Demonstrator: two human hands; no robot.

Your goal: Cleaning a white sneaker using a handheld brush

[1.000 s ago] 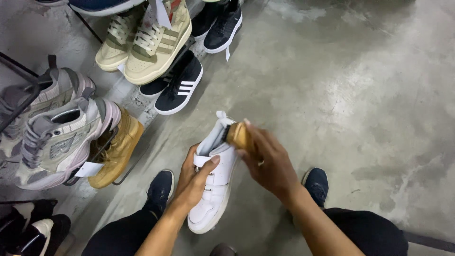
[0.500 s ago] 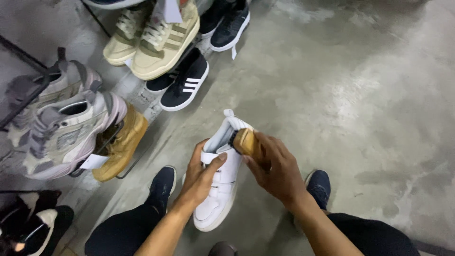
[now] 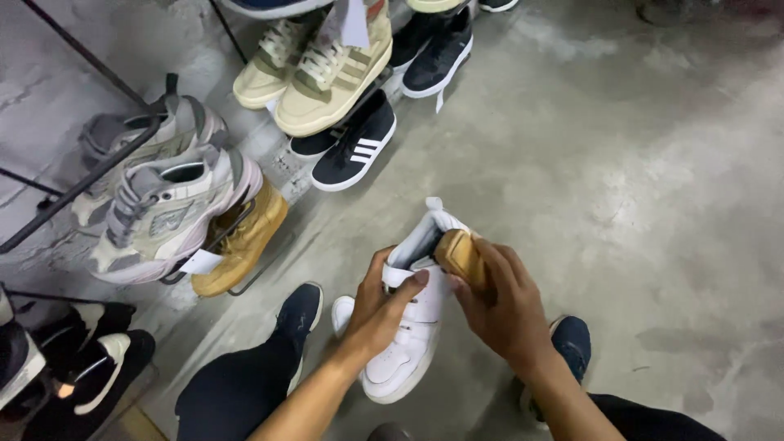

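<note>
Since the earlier frame, brush [image 3: 460, 255] and right hand [image 3: 502, 306] have slid slightly along the white shoe [image 3: 406, 335], suggesting mid-stroke cleaning. Left hand [image 3: 382, 309] grips the shoe, held above the concrete floor [image 3: 621, 188] between the person's feet; right hand clasps the brush.

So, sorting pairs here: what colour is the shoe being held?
White shoe, clearest in the head view.

White paper tag [image 3: 353, 23] on tan sneaker, white tag [image 3: 202, 261] under grey sneaker
</note>
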